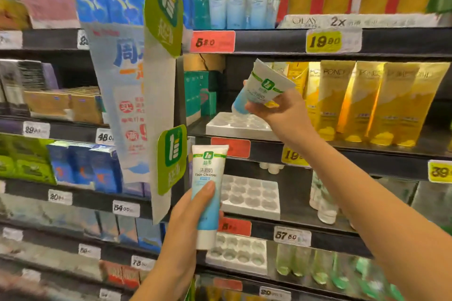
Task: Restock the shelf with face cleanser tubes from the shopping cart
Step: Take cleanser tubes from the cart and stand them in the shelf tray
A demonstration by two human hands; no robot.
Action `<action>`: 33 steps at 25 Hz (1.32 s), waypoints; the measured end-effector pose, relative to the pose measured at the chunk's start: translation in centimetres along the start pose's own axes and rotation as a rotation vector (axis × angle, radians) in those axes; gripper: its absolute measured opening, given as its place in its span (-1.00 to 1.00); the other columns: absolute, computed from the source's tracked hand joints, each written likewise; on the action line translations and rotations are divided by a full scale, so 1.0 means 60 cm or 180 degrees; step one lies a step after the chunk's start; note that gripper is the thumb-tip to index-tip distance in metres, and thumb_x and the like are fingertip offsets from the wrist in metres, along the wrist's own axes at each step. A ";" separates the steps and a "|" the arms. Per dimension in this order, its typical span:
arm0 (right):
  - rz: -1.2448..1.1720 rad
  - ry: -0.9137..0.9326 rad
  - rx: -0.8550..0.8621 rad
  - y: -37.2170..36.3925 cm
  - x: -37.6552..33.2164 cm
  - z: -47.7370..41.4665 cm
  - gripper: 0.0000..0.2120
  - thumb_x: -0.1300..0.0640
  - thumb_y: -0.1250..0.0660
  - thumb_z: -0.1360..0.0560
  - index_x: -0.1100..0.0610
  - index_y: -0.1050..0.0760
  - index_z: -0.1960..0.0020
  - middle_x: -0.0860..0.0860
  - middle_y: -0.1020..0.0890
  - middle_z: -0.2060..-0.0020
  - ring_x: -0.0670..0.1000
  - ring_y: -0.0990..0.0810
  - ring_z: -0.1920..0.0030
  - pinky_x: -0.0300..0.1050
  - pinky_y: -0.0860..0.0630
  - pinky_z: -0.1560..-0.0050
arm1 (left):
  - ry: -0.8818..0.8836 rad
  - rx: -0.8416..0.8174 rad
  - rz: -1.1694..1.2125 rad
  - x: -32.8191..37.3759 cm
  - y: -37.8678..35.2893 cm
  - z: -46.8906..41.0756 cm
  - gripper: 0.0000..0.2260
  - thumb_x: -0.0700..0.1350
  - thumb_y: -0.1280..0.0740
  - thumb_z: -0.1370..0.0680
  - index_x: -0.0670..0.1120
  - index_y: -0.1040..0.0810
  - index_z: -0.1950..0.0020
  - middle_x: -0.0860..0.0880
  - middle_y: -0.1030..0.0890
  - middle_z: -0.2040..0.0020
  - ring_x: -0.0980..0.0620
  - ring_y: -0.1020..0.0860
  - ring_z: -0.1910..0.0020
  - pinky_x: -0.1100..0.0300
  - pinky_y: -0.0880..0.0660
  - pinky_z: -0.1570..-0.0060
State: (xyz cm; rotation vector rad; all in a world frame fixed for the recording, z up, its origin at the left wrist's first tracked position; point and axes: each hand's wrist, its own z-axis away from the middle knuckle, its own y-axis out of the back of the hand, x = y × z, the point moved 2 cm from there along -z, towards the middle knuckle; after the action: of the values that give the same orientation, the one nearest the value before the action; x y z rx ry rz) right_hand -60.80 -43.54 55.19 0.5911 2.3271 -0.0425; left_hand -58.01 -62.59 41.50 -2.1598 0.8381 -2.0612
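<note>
Two glossy tapered tubes, left hand (188,212) upright tube (208,193), right hand (278,105) tilted tube (261,85)

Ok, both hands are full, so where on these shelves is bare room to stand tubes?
The white tray under the right hand, between teal boxes and yellow tubes, shows only empty sockets. The tray below and the lowest tray look empty too. The yellow tubes stand packed.

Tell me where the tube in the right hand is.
Head view, right of centre: the right hand holds the face cleanser tube tilted above the white slotted tray, left of the yellow Pond's tubes.
</note>
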 end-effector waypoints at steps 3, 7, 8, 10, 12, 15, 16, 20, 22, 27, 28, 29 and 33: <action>0.0468 0.0201 -0.0223 -0.022 0.025 -0.042 -0.54 0.35 -0.46 -0.37 0.01 -0.41 -0.15 -0.05 -0.51 -0.04 0.06 -0.49 -0.15 -0.44 -0.51 0.07 | 0.0087 -0.0041 0.0107 0.000 0.006 -0.018 -0.72 0.16 -0.44 -0.22 0.04 -0.69 0.18 -0.05 -0.62 0.31 0.12 -0.57 0.40 0.28 -0.50 0.46; 0.0822 0.0121 -0.0618 -0.045 0.062 -0.092 -0.53 0.34 -0.46 -0.37 0.02 -0.40 -0.16 -0.04 -0.52 -0.03 0.03 -0.49 -0.14 -0.48 -0.51 0.11 | 0.0092 -0.0026 0.0188 0.000 0.008 -0.038 -0.72 0.15 -0.45 -0.22 0.02 -0.69 0.18 -0.06 -0.61 0.31 0.10 -0.57 0.40 0.28 -0.49 0.47; 0.0852 0.0030 -0.0713 -0.048 0.074 -0.103 -0.53 0.34 -0.46 -0.37 -0.01 -0.39 -0.13 -0.03 -0.53 -0.03 0.04 -0.50 -0.15 -0.47 -0.52 0.12 | 0.0086 -0.0024 0.0171 0.000 0.008 -0.040 -0.72 0.16 -0.45 -0.22 0.04 -0.69 0.18 -0.06 -0.61 0.31 0.11 -0.57 0.39 0.28 -0.49 0.46; 0.0638 -0.0262 -0.0753 -0.054 0.096 -0.118 -0.52 0.37 -0.44 -0.38 -0.05 -0.37 -0.12 -0.02 -0.53 -0.06 0.04 -0.50 -0.17 -0.45 -0.53 0.15 | 0.0066 0.0009 0.0147 0.000 0.009 -0.046 -0.71 0.18 -0.44 -0.23 0.07 -0.68 0.15 -0.05 -0.62 0.30 0.11 -0.58 0.37 0.28 -0.50 0.43; 0.0284 -0.0551 -0.0671 -0.061 0.119 -0.129 -0.52 0.41 -0.41 -0.39 0.05 -0.40 -0.18 0.03 -0.54 -0.11 0.06 -0.49 -0.20 -0.40 -0.54 0.12 | 0.0065 0.0074 0.0182 -0.002 0.011 -0.050 -0.70 0.18 -0.44 -0.23 0.07 -0.68 0.13 -0.06 -0.63 0.29 0.11 -0.58 0.36 0.28 -0.50 0.42; 0.0568 -0.0667 -0.0488 -0.064 0.138 -0.150 -0.51 0.37 -0.43 -0.39 0.24 -0.38 -0.26 0.13 -0.54 -0.20 0.13 -0.50 -0.26 -0.16 -0.52 -0.08 | 0.0049 0.0064 0.0260 -0.001 0.013 -0.051 -0.67 0.13 -0.55 -0.20 0.08 -0.68 0.09 -0.05 -0.61 0.28 0.10 -0.57 0.36 0.28 -0.50 0.42; 0.0776 -0.0636 -0.0446 -0.064 0.140 -0.158 -0.50 0.32 -0.44 -0.39 0.24 -0.36 -0.27 0.14 -0.54 -0.22 0.14 -0.51 -0.25 -0.09 -0.52 -0.12 | 0.0025 0.0063 0.0276 0.001 0.014 -0.052 -0.65 0.13 -0.56 -0.20 0.07 -0.68 0.07 -0.06 -0.61 0.28 0.10 -0.56 0.36 0.28 -0.50 0.42; 0.1002 -0.0637 -0.0355 -0.066 0.145 -0.179 -0.46 0.15 -0.47 -0.40 0.18 -0.33 -0.29 0.11 -0.54 -0.20 0.06 -0.53 -0.18 -0.08 -0.57 -0.05 | -0.0067 0.0087 0.0287 0.006 0.018 -0.053 -0.61 0.15 -0.54 -0.19 0.01 -0.68 0.07 -0.09 -0.60 0.28 0.08 -0.55 0.37 0.27 -0.49 0.43; 0.1129 -0.0588 -0.0333 -0.067 0.146 -0.185 -0.46 0.07 -0.48 -0.39 0.15 -0.35 -0.27 0.08 -0.56 -0.18 0.01 -0.55 -0.10 -0.16 -0.57 0.07 | -0.0107 0.0062 0.0293 0.008 0.016 -0.054 -0.61 0.14 -0.54 -0.20 -0.02 -0.68 0.07 -0.10 -0.59 0.28 0.07 -0.55 0.37 0.27 -0.49 0.44; 0.1537 -0.0495 -0.0307 -0.071 0.151 -0.194 -0.43 -0.09 -0.51 -0.32 0.14 -0.41 -0.19 0.00 -0.57 -0.02 -0.07 -0.53 0.08 -0.35 -0.45 0.29 | -0.0132 0.0043 0.0351 0.008 0.006 -0.056 -0.57 0.17 -0.50 -0.18 -0.02 -0.68 0.05 -0.10 -0.58 0.29 0.08 -0.55 0.38 0.28 -0.49 0.44; 0.1627 -0.0494 -0.0311 -0.074 0.152 -0.194 -0.43 -0.12 -0.51 -0.31 0.14 -0.42 -0.17 -0.02 -0.56 0.03 -0.08 -0.53 0.12 -0.36 -0.42 0.33 | -0.0127 0.0053 0.0362 0.007 0.005 -0.057 -0.57 0.17 -0.50 -0.18 -0.01 -0.68 0.05 -0.10 -0.59 0.28 0.08 -0.55 0.38 0.28 -0.49 0.43; 0.1674 -0.0509 -0.0313 -0.077 0.155 -0.193 -0.44 -0.14 -0.50 -0.31 0.13 -0.42 -0.15 -0.04 -0.54 0.06 -0.09 -0.51 0.15 -0.36 -0.39 0.36 | -0.0121 0.0060 0.0371 0.006 0.005 -0.057 -0.57 0.18 -0.51 -0.18 0.00 -0.68 0.05 -0.10 -0.59 0.28 0.08 -0.56 0.38 0.28 -0.49 0.42; 0.1589 -0.0623 -0.0295 -0.084 0.170 -0.186 -0.52 -0.15 -0.46 -0.35 0.11 -0.41 -0.09 -0.03 -0.53 0.08 -0.12 -0.48 0.19 -0.37 -0.37 0.36 | -0.0106 0.0094 0.0357 0.006 0.003 -0.060 -0.57 0.21 -0.54 -0.17 0.02 -0.68 0.06 -0.08 -0.61 0.28 0.09 -0.57 0.37 0.29 -0.50 0.42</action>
State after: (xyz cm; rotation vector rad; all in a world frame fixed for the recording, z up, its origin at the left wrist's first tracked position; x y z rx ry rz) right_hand -76.58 -41.76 55.97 1.0521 1.9269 0.2284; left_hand -61.43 -61.70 42.17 -2.0755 0.8970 -1.9669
